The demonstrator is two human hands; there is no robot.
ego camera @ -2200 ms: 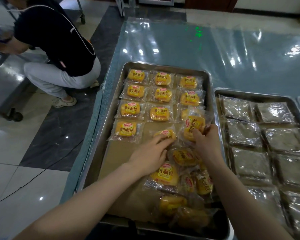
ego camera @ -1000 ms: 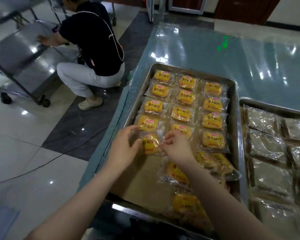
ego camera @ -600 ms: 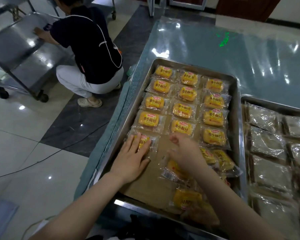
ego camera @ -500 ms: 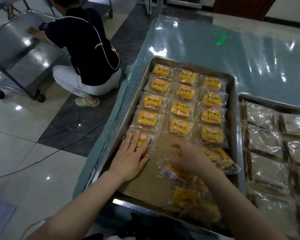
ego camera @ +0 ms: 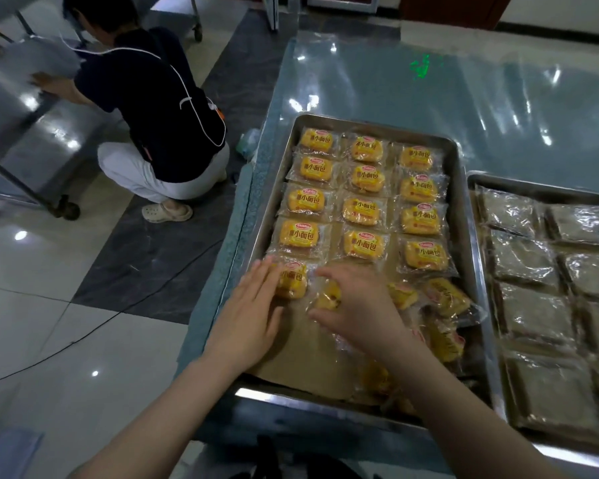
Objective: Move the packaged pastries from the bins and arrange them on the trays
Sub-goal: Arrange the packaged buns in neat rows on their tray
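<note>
A steel tray (ego camera: 464, 202) lined with brown paper holds several rows of yellow packaged pastries (ego camera: 362, 210). My left hand (ego camera: 248, 316) lies flat with straight fingers on the left edge of a pastry (ego camera: 293, 278) at the start of the nearest row. My right hand (ego camera: 357, 302) has its fingers curled over another yellow pastry (ego camera: 327, 295) just to the right of it. A loose heap of pastries (ego camera: 443, 305) sits at the tray's near right, partly hidden by my right arm.
A second steel tray (ego camera: 478, 183) on the right holds several clear-wrapped grey-brown packets (ego camera: 523, 261). The table (ego camera: 429, 88) is covered in shiny plastic sheet. A crouching person (ego camera: 153, 115) works at a steel cart (ego camera: 11, 108) on the floor to the left. A cable (ego camera: 83, 331) crosses the floor.
My left hand has stayed flat on the pastry at the row's left end. My right hand has brought a pastry from the heap up and left, beside that one.
</note>
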